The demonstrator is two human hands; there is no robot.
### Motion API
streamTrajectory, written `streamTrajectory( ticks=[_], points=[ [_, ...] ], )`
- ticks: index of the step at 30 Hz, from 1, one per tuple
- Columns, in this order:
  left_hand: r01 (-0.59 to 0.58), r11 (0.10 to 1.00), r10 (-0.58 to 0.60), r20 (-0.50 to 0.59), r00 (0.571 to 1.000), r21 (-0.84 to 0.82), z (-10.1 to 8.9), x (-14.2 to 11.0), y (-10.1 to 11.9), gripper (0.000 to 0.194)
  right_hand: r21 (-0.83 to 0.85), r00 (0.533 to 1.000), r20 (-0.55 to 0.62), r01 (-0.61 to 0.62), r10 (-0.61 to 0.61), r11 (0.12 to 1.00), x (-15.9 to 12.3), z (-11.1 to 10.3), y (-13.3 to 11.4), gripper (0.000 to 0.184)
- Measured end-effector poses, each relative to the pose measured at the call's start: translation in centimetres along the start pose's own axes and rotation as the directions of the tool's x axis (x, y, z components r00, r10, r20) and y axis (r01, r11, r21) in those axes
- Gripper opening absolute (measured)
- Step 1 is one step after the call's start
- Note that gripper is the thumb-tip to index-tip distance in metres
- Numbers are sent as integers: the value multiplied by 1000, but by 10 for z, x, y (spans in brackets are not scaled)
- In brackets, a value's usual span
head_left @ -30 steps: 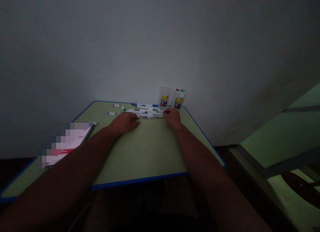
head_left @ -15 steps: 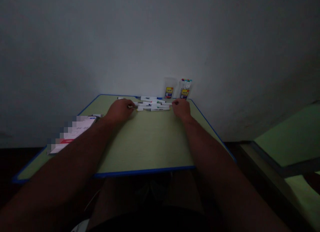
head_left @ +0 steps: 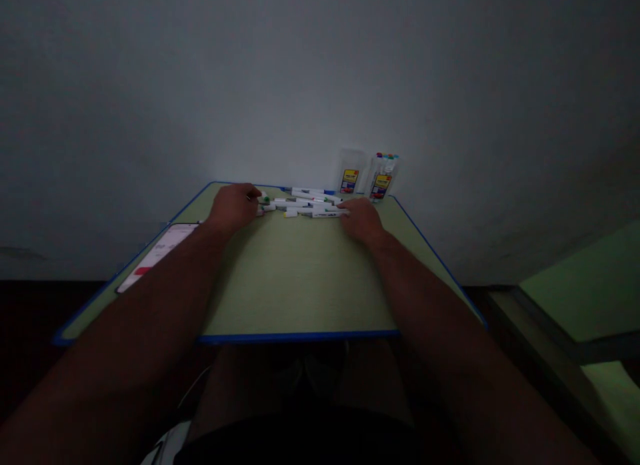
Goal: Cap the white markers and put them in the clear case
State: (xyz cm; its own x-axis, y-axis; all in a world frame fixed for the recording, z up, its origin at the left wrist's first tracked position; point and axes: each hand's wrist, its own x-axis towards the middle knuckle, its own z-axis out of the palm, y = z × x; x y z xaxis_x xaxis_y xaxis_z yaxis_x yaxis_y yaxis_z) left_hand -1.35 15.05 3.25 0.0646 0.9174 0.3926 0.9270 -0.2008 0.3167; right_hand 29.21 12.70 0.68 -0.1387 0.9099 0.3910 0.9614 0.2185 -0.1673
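Note:
Several white markers (head_left: 313, 203) lie in a loose row near the back edge of the table (head_left: 300, 271). At the row's left end is my left hand (head_left: 234, 207), its fingers curled around a white marker piece with a green mark (head_left: 264, 198); part of it is hidden. My right hand (head_left: 362, 218) is at the right end, its fingertips closed on the end of the front marker (head_left: 326, 213). A short white piece with a yellow end (head_left: 291, 214) lies just left of that marker.
Two clear plastic cases stand at the back by the wall: one see-through case (head_left: 351, 171) and one holding several coloured markers (head_left: 384, 175). A phone (head_left: 160, 255) with a lit screen lies at the table's left, partly behind my left forearm. Blue edging (head_left: 300, 338) rims the table.
My left hand has shifted left, away from the markers' middle. The right hand has come inward onto the front marker's end. The whole view has shifted slightly.

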Motion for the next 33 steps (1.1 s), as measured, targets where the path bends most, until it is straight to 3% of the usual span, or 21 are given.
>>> streamTrajectory(
  ticks=[10,24,33],
  points=[
    [-84,995,87,43,995,-55,8,-6,16,32,-45,987,118,113,-107,993,-6,-1,-13,46],
    [-153,988,156,113,981,-29,12,-11,22,33,-28,993,90,79,-76,996,-6,0,-6,48],
    [-229,972,234,141,962,-53,20,-12,21,41,-34,990,121,77,-73,996,-6,0,-6,38]
  ],
)
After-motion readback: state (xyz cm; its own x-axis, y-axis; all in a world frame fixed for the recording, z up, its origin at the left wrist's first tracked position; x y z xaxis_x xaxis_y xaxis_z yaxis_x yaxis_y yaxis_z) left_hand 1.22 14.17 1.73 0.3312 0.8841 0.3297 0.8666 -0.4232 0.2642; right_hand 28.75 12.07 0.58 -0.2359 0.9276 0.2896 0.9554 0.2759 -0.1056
